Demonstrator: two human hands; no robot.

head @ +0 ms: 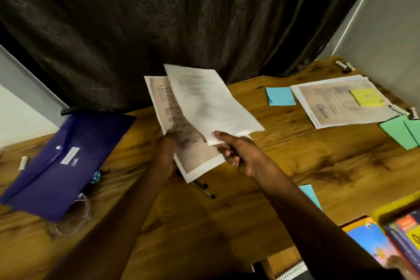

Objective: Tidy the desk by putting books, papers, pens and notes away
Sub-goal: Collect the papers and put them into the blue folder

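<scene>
Above the middle of the wooden desk [295, 161] my left hand [167, 150] grips the left edge of a printed sheet with a tan area [163, 107]. My right hand [236, 152] pinches the lower corner of a white sheet [211, 104] that overlaps it on top. Both sheets are lifted off the desk and blurred. Two pens [203, 187] lie on the desk under the sheets. More papers [341, 102] lie at the far right with a yellow sticky pad [366, 96] on them. A blue note pad [280, 96] sits beside them.
A dark blue document folder [63, 161] lies at the left, a clear tape roll [75, 218] at its near corner. Green notes [402, 132] and markers [400, 110] lie at the right edge. Books [386, 241] stand near right, by a blue note [310, 195]. A dark curtain hangs behind.
</scene>
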